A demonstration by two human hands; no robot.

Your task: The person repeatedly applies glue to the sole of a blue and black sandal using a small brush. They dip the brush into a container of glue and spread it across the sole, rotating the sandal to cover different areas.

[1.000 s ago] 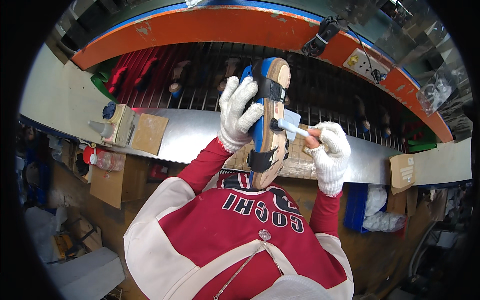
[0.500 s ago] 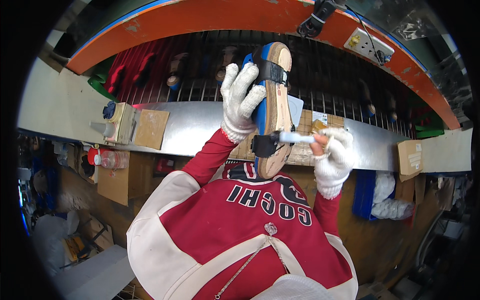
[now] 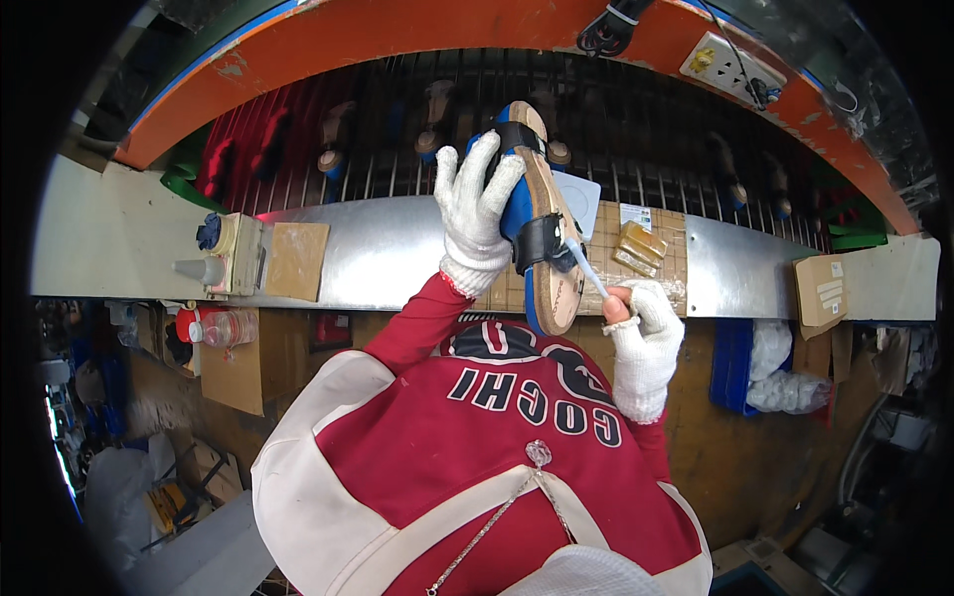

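Note:
A sandal [image 3: 534, 202] with black buckled straps, a tan insole and a blue form inside hangs tilted over the bench edge. My left hand [image 3: 474, 204], in a white knit glove, grips it from its left side; the thumb is hidden behind it. Between the bare fingertips of my right hand [image 3: 644, 336], otherwise gloved, is a slim pale-blue toothbrush [image 3: 588, 272]. Its head touches the sandal by the lower strap; the bristles cannot be made out.
Behind the metal bench [image 3: 388, 233] runs a rod conveyor [image 3: 383, 149] carrying several sandals. Yellowish blocks [image 3: 641, 246] lie on a brown mat right of the sandal, near a white square pad [image 3: 578, 202]. A dispenser [image 3: 234, 253] stands left; a carton [image 3: 820, 293] is right.
The sandal has tipped and moved slightly lower at its top. My right hand has shifted down and left, swinging the toothbrush from level to slanted, which uncovers the yellowish blocks.

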